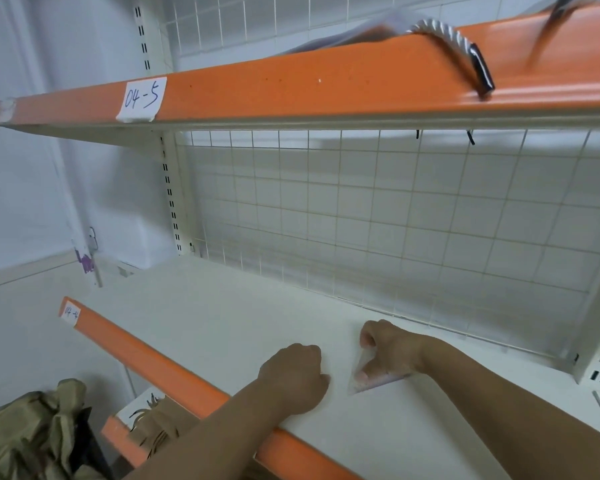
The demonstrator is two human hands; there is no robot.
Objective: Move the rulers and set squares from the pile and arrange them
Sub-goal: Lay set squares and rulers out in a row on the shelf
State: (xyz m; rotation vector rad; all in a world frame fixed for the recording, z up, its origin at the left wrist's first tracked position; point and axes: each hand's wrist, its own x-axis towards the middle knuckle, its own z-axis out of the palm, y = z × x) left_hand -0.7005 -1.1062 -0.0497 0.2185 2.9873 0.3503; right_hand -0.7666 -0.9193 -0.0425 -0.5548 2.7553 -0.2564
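Observation:
A clear plastic set square (pixel 371 381) lies flat on the white shelf board (pixel 222 323), near its middle. My right hand (pixel 387 349) rests over it, thumb pressed on its lower edge and fingers curled above its top corner. Just left of the set square, my left hand (pixel 293 374) sits on the board with its fingers curled under; whether it holds anything is hidden. On the upper shelf (pixel 291 81), at the top right, clear plastic pieces (pixel 354 32) show blurred behind the orange rim.
A wire grid back panel (pixel 395 220) closes the shelf behind my hands. The orange front rim (pixel 146 355) runs diagonally at the near left. A black band (pixel 478 69) hangs over the upper rim. Olive fabric (pixel 32 431) and brown paper (pixel 160 424) lie on a lower level.

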